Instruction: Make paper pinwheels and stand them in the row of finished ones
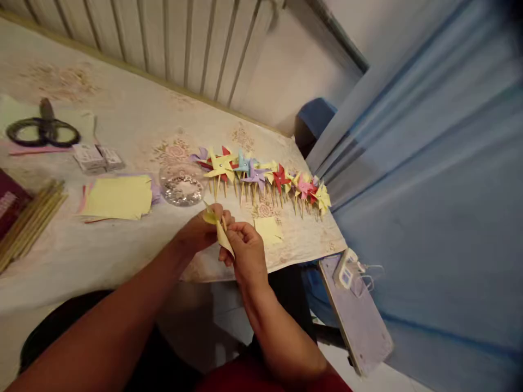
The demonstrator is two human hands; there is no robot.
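Above the table's front edge, a piece of yellow paper point(223, 238) with curled-in corners is held between both hands. My left hand point(201, 228) is closed on its far left side. My right hand point(247, 251) pinches the right side, thumb and fingers together. Fingers partly hide the folds. Just beyond my left hand stands a clear round dish point(182, 188) of small shiny pieces, too small to name. A yellow paper square point(268, 230) lies to the right of my hands. Behind it are several colourful paper pinwheels point(255, 175) on thin sticks.
Stacked paper squares point(118, 197), small white boxes point(90, 158) and black-handled scissors point(47, 130) lie to the left. A bundle of sticks point(30, 226) is at the near left. A blue curtain point(429, 207) hangs right, beside a low bench point(359, 321) with a power strip point(346, 268).
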